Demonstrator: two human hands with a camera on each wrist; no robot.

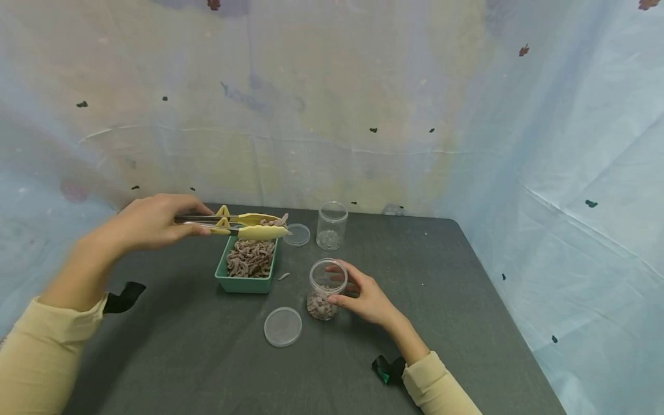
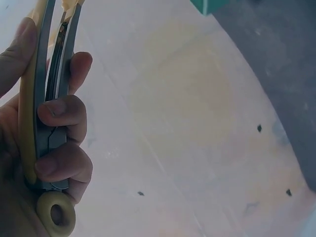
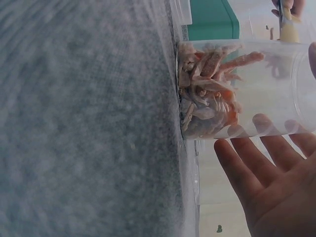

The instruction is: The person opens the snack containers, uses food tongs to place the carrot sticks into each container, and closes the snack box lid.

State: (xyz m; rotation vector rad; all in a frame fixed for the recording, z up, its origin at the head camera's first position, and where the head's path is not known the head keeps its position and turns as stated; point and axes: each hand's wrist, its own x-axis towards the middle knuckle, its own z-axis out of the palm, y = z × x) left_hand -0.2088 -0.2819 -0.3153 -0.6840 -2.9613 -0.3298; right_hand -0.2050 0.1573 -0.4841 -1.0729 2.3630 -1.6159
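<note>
My left hand grips metal tongs with yellow tips, fingers wrapped around the handles in the left wrist view. Between the tips are a few pale brownish strips, soft and curled, held above the far right edge of a green tub. More strips fill that tub. With thumb in front and fingers behind, my right hand holds an uncapped clear jar upright on the table. In the right wrist view, similar strips lie in the jar's lower part.
A second clear jar stands behind, with little visible inside. One clear lid lies in front of the tub, another lid near the far jar. A loose strip rests on the dark table. Plastic sheeting rises behind.
</note>
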